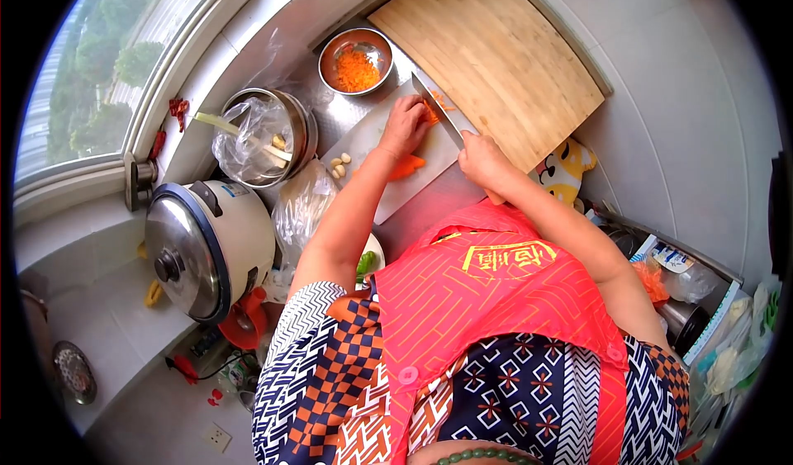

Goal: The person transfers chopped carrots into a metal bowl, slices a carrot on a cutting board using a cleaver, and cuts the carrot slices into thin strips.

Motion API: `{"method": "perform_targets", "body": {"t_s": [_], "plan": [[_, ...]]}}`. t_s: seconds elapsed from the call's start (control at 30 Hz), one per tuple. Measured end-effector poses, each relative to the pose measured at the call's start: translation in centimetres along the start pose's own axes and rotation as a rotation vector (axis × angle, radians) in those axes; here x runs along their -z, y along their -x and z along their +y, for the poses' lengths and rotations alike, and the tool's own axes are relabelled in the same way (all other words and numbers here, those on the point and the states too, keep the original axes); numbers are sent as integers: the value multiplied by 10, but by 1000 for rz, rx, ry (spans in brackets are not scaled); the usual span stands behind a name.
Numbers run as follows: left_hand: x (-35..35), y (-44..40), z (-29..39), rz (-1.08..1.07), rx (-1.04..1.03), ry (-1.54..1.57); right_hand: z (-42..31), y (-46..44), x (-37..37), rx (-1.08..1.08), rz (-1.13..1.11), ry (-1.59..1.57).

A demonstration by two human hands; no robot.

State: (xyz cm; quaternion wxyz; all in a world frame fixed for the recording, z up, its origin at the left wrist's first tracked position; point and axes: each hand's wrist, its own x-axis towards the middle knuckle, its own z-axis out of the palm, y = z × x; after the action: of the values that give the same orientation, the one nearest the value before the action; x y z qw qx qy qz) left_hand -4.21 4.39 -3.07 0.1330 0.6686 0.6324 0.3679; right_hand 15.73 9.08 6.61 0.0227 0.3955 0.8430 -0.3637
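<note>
Right hand (483, 161) on the kitchen knife (448, 120), fingers clamped around its handle, and the blade slants up and away to the left, its tip pointing toward the gap beside the metal bowl (327, 62). Left hand (403, 124) right up against the work, fingers bent down over the carrot strips (430, 113) just beside the blade; their tips are hidden, so I cannot tell if they pinch or only press. All of this sits on the upper part of the white cutting board (395, 199). An orange carrot piece (406, 167) lies below the left hand, garlic cloves (339, 166) hug the board's left edge, and pale surface shows between them. Tight on the right: the big wooden board (496, 56) runs its edge close along the knife. Crowded on the left too, with the pot (308, 126) and plastic bag (304, 205) near the left forearm. The roomier strip is nearer the body, where bare desk (425, 209) shows between the white board and the red apron (496, 291).
</note>
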Motion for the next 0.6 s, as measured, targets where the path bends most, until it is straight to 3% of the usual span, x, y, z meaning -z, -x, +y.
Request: {"method": "perform_targets", "body": {"t_s": [0.33,0.6], "plan": [[-3,0,-1,15,18,35,2,-20,-12,-13,-55,76],[-2,0,-2,0,20,20,9,-27,-29,-40,37,34]]}}
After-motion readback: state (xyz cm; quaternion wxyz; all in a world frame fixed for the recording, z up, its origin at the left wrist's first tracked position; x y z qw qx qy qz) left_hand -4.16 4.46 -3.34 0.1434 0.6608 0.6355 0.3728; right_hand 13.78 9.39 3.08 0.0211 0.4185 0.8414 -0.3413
